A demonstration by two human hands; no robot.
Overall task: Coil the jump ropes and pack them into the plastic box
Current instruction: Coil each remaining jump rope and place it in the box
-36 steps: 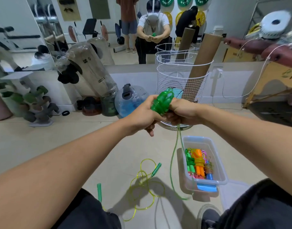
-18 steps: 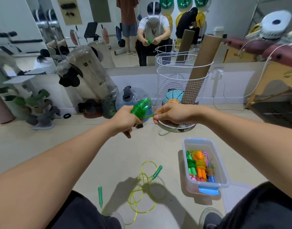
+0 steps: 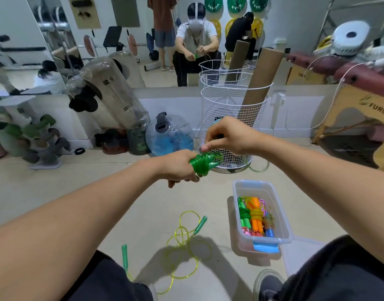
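Below the right hand sits the clear plastic box (image 3: 282, 216) holding coiled ropes, a loose yellow-green jump rope (image 3: 182, 253) sprawls on the floor beneath the left hand (image 3: 178, 166) — which grips the wound green jump rope (image 3: 204, 162) — while the right hand (image 3: 225, 135) pinches its cord just above the bundle.

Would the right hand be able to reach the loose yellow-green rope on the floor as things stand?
Probably yes. The right hand only pinches at the green bundle that the left hand holds, and open floor lies between it and the loose rope, beside the plastic box.
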